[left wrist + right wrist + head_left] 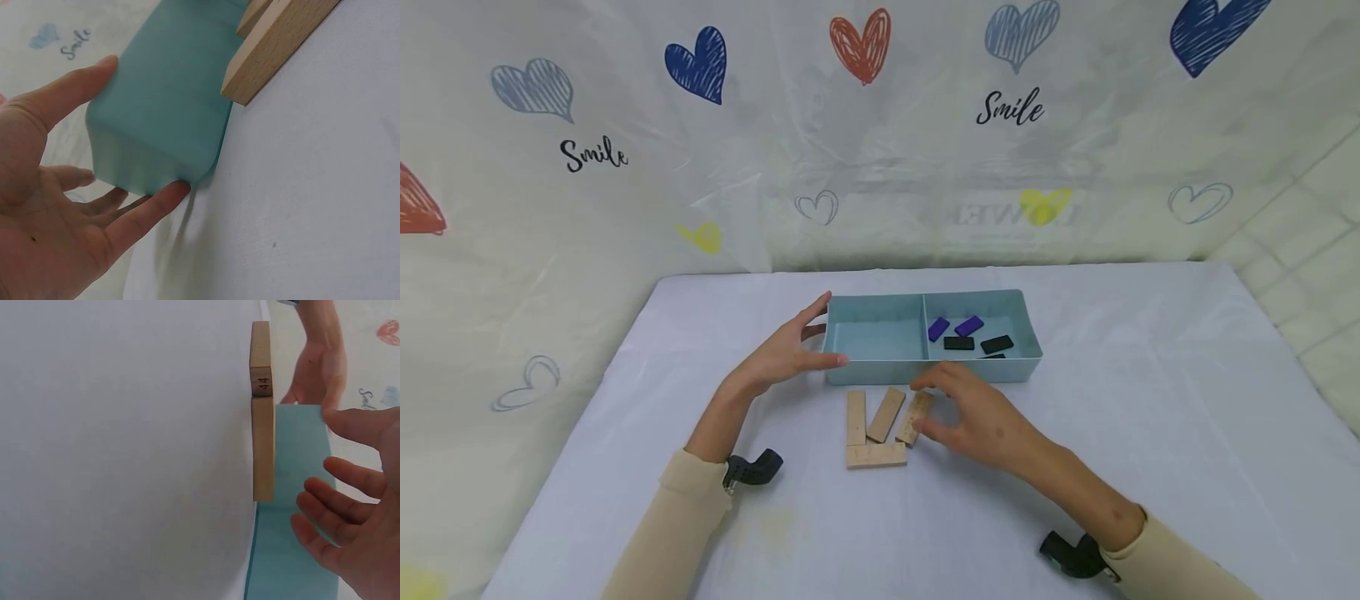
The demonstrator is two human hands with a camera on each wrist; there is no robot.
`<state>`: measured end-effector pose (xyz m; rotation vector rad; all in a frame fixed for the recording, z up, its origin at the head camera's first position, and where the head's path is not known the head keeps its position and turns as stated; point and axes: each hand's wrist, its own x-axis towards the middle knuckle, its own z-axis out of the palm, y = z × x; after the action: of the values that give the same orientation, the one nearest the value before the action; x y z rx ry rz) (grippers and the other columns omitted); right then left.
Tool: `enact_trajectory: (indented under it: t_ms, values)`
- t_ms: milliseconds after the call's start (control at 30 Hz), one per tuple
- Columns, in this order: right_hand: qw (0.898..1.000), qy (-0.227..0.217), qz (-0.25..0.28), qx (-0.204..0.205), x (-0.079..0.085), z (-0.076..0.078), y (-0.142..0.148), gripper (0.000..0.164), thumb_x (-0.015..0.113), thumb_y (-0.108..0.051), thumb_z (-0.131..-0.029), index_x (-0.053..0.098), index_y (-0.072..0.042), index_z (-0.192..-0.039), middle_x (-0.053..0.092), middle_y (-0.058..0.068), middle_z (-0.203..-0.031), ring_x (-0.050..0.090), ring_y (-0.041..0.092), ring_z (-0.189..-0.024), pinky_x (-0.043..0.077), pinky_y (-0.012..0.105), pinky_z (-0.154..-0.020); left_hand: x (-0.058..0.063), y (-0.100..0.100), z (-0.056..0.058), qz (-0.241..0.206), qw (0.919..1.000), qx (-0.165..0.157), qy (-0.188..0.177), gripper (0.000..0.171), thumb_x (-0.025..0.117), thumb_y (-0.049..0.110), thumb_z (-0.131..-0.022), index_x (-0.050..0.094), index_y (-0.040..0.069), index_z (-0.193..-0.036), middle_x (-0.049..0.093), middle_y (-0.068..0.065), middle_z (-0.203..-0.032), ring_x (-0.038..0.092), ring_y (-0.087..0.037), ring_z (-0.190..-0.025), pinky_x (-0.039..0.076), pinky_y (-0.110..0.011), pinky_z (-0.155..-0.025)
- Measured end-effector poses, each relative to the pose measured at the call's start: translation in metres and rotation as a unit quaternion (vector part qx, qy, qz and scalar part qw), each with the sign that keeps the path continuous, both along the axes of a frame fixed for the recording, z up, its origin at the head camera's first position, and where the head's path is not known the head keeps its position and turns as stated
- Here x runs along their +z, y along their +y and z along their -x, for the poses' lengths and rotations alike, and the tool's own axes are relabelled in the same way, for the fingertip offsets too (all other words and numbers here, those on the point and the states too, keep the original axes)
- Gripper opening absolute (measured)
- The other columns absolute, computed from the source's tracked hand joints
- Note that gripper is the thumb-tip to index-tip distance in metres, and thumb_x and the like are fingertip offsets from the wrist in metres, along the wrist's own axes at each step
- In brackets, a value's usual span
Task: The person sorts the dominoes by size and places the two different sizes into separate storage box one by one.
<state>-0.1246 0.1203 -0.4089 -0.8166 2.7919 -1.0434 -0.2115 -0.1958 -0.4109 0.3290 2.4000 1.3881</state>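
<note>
A light blue two-compartment box [880, 372] lies across the table. My left hand [785, 354] holds its left end, thumb over the front corner and fingers along the end wall; in the left wrist view those fingers [153, 209] touch the end wall low down. My right hand [981, 417] hovers at the right of several wooden blocks, fingers spread and curved, with thumb and forefinger on either side of the rightmost slanted block [916, 414]. A gap shows between the right fingers [337, 503] and the wood in the right wrist view.
Another wooden block [876, 455] lies crosswise nearest me, with an upright one [856, 417] and a slanted one [887, 414] beyond it. The box's right compartment holds two purple blocks [969, 326] and several black blocks [958, 342]. A printed curtain [880, 142] hangs behind the white-covered table [865, 533].
</note>
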Motion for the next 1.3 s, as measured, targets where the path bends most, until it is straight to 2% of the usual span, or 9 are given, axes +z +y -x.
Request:
enact_trajectory:
  t_ms: [333, 600, 1033, 1300]
  values:
    - [0.999, -0.012, -0.04, 0.007, -0.005, 0.0, 0.0, 0.051, 0.087, -0.025, -0.086, 0.067, -0.011, -0.131, 0.063, 0.006, -0.136, 0.061, 0.024, -0.128, 0.055, 0.046, -0.106, 0.0, 0.002, 0.001, 0.003, 1.0, 0.001, -0.004, 0.112, 0.085, 0.039, -0.086, 0.009, 0.039, -0.168, 0.011, 0.007, -0.177, 0.026, -0.03, -0.161, 0.041, -0.063, -0.118]
    - [0.997, -0.022, -0.07, 0.025, -0.011, -0.002, -0.001, 0.05, 0.086, -0.026, -0.087, 0.066, -0.011, -0.13, 0.059, 0.01, -0.141, 0.059, 0.027, -0.13, 0.056, 0.046, -0.105, 0.0, 0.001, 0.002, -0.001, 1.0, 0.002, -0.003, 0.112, 0.085, 0.038, -0.086, 0.009, 0.037, -0.168, 0.011, 0.007, -0.177, 0.027, -0.029, -0.161, 0.042, -0.063, -0.118]
    - [0.994, 0.001, -0.104, 0.036, -0.013, -0.003, -0.007, 0.055, 0.088, -0.028, -0.085, 0.068, -0.008, -0.132, 0.057, 0.015, -0.146, 0.053, 0.032, -0.137, 0.054, 0.047, -0.108, 0.002, 0.001, 0.002, 0.001, 1.0, 0.003, -0.004, 0.113, 0.085, 0.037, -0.086, 0.007, 0.037, -0.168, 0.011, 0.006, -0.177, 0.026, -0.031, -0.161, 0.041, -0.063, -0.118]
    - [0.992, 0.018, -0.116, 0.036, -0.014, -0.003, -0.011, 0.055, 0.09, -0.028, -0.082, 0.07, -0.012, -0.131, 0.058, 0.016, -0.142, 0.055, 0.032, -0.133, 0.054, 0.047, -0.108, 0.0, 0.001, 0.003, 0.002, 1.0, -0.001, 0.002, 0.112, 0.084, 0.037, -0.087, 0.007, 0.035, -0.169, 0.011, 0.003, -0.177, 0.026, -0.032, -0.161, 0.04, -0.064, -0.118]
